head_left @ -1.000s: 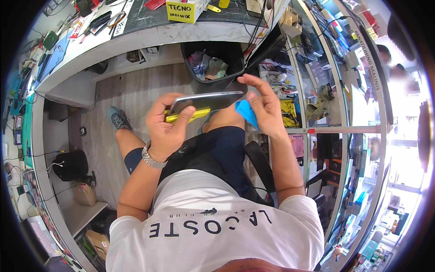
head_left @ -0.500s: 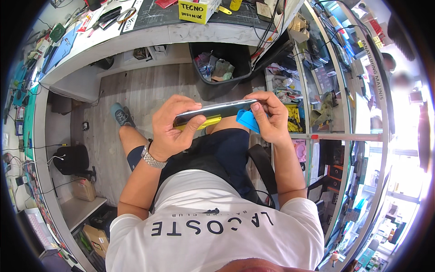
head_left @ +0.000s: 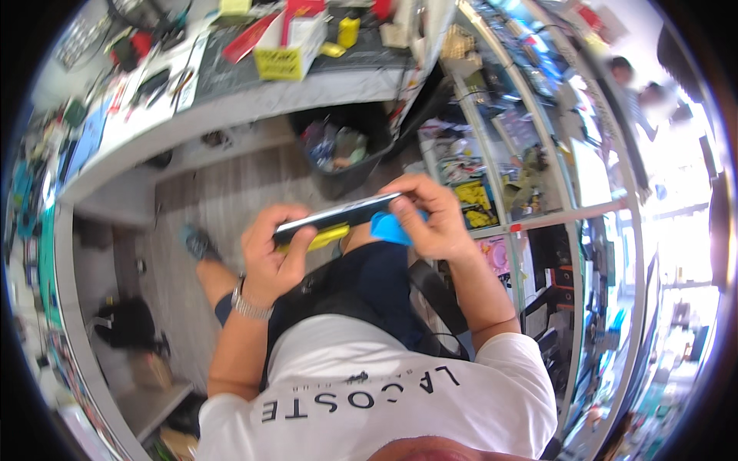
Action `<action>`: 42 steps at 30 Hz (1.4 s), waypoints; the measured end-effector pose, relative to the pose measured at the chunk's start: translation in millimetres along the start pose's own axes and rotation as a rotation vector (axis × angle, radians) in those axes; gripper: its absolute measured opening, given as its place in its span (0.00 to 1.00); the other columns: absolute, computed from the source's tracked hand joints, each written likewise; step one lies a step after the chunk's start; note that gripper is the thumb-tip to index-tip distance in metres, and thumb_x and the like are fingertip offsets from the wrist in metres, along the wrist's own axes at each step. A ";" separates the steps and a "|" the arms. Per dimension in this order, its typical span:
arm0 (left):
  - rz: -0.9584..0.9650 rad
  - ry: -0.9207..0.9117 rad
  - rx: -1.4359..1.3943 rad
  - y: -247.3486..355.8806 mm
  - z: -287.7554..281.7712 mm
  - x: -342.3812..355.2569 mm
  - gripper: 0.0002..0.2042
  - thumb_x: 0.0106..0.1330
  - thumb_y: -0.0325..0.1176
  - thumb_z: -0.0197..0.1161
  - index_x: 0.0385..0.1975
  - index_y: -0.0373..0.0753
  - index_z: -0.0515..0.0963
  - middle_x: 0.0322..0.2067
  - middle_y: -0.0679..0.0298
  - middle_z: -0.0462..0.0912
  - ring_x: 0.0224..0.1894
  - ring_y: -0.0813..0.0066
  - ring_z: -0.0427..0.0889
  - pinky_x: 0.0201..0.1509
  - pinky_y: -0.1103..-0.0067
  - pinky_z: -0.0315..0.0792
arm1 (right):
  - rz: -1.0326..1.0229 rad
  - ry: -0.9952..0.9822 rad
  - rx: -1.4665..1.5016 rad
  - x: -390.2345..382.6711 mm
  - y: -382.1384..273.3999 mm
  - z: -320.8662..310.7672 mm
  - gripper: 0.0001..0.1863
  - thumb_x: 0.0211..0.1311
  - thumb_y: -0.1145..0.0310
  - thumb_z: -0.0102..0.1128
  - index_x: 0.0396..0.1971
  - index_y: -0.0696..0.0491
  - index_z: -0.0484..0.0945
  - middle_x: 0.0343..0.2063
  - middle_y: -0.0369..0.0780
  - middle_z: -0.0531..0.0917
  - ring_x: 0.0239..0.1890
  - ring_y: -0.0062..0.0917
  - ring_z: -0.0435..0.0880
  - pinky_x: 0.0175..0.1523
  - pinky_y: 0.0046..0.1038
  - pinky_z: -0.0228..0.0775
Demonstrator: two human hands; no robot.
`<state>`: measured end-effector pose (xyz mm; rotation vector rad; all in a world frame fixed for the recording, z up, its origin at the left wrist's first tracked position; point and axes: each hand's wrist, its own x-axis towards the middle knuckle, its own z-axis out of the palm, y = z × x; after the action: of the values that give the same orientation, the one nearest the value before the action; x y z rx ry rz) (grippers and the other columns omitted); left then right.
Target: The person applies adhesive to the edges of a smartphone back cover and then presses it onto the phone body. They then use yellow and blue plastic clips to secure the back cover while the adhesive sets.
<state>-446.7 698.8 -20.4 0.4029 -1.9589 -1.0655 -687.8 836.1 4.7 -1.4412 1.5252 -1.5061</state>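
Note:
A dark, flat smartphone (head_left: 338, 217) is held lengthwise above my lap, tilted so that mostly its edge and dark face show. At its left end my left hand (head_left: 275, 250) grips it, thumb on the near side, with a yellow flat tool (head_left: 330, 237) tucked under the same hand. My right hand (head_left: 433, 217) pinches the phone's other end between thumb and fingers. Below that thumb hangs a small blue piece (head_left: 390, 228), also in the right hand; its kind is unclear. The picture is slightly blurred.
Ahead runs a workbench (head_left: 231, 101) with a yellow-fronted box (head_left: 280, 65) on it. Under it stands a black bin (head_left: 346, 183) holding rubbish. Glass shelving (head_left: 500, 169) packed with goods rises on my right. A black chair (head_left: 127, 319) is at left; people (head_left: 642, 96) appear far right.
The view has swung, so the bench and bin sit differently in the picture. Both hands keep their hold on the phone, the yellow tool and the blue piece.

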 end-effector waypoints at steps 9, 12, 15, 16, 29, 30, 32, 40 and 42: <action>-0.138 0.197 -0.270 -0.7 20.8 21.2 0.12 0.67 0.26 0.71 0.46 0.30 0.78 0.41 0.59 0.83 0.42 0.75 0.82 0.49 0.80 0.76 | -0.036 0.069 -0.165 19.4 -42.2 -21.2 0.11 0.70 0.71 0.63 0.48 0.60 0.81 0.34 0.44 0.86 0.36 0.24 0.84 0.45 0.30 0.78; -0.206 0.123 -0.360 5.2 24.2 24.3 0.13 0.68 0.28 0.71 0.46 0.31 0.78 0.40 0.61 0.84 0.41 0.77 0.82 0.49 0.81 0.76 | -0.019 0.056 -0.185 8.3 -39.0 -25.0 0.10 0.72 0.69 0.62 0.45 0.60 0.81 0.33 0.44 0.86 0.36 0.23 0.83 0.45 0.30 0.77; -0.289 0.038 -0.399 5.4 26.4 40.0 0.14 0.69 0.31 0.72 0.48 0.30 0.79 0.41 0.63 0.84 0.42 0.79 0.82 0.50 0.81 0.75 | 0.108 0.072 -0.009 -2.9 -25.0 -36.7 0.10 0.74 0.69 0.60 0.44 0.61 0.81 0.33 0.41 0.86 0.36 0.19 0.82 0.46 0.27 0.76; -0.336 0.022 -0.423 6.3 27.2 44.5 0.15 0.69 0.32 0.72 0.49 0.30 0.79 0.41 0.63 0.84 0.43 0.79 0.82 0.50 0.81 0.75 | 0.165 0.075 0.082 -5.2 -20.1 -37.0 0.10 0.76 0.69 0.58 0.44 0.62 0.81 0.32 0.37 0.86 0.37 0.15 0.80 0.46 0.24 0.74; -0.417 0.458 -1.024 -16.7 61.1 36.0 0.13 0.69 0.28 0.71 0.49 0.39 0.76 0.41 0.70 0.83 0.43 0.82 0.81 0.47 0.80 0.75 | 0.507 0.324 0.559 -17.4 28.9 22.9 0.15 0.77 0.62 0.57 0.46 0.60 0.82 0.30 0.37 0.85 0.28 0.15 0.80 0.31 0.19 0.70; -0.435 0.454 -0.983 -14.7 57.3 38.7 0.12 0.68 0.27 0.72 0.47 0.39 0.77 0.40 0.70 0.83 0.41 0.83 0.82 0.46 0.80 0.76 | 0.549 0.314 0.572 -16.4 28.5 20.2 0.16 0.77 0.62 0.56 0.47 0.61 0.81 0.31 0.39 0.86 0.28 0.17 0.81 0.32 0.19 0.71; -0.447 0.446 -0.908 -15.6 47.6 38.8 0.11 0.66 0.26 0.73 0.45 0.38 0.79 0.38 0.69 0.84 0.38 0.83 0.82 0.44 0.81 0.76 | 0.633 0.303 0.595 -14.7 26.8 16.1 0.17 0.78 0.64 0.53 0.50 0.63 0.80 0.33 0.42 0.86 0.27 0.20 0.81 0.33 0.20 0.74; -0.459 0.305 -0.724 -20.8 38.1 29.3 0.12 0.63 0.27 0.75 0.43 0.36 0.82 0.37 0.67 0.86 0.37 0.83 0.84 0.43 0.82 0.79 | 0.256 0.260 0.561 -4.7 11.1 9.3 0.24 0.66 0.81 0.66 0.62 0.64 0.75 0.49 0.42 0.85 0.49 0.21 0.84 0.57 0.24 0.77; -0.453 0.274 -0.677 -19.3 38.5 27.1 0.12 0.63 0.28 0.76 0.43 0.36 0.82 0.36 0.68 0.86 0.35 0.84 0.84 0.41 0.83 0.79 | 0.213 0.218 0.494 0.9 12.8 8.1 0.23 0.64 0.82 0.67 0.59 0.64 0.78 0.50 0.43 0.85 0.50 0.22 0.84 0.58 0.25 0.77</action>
<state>-495.6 691.4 -32.4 0.5833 -1.1884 -1.7706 -684.5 830.0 -8.7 -0.8300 1.2528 -1.7871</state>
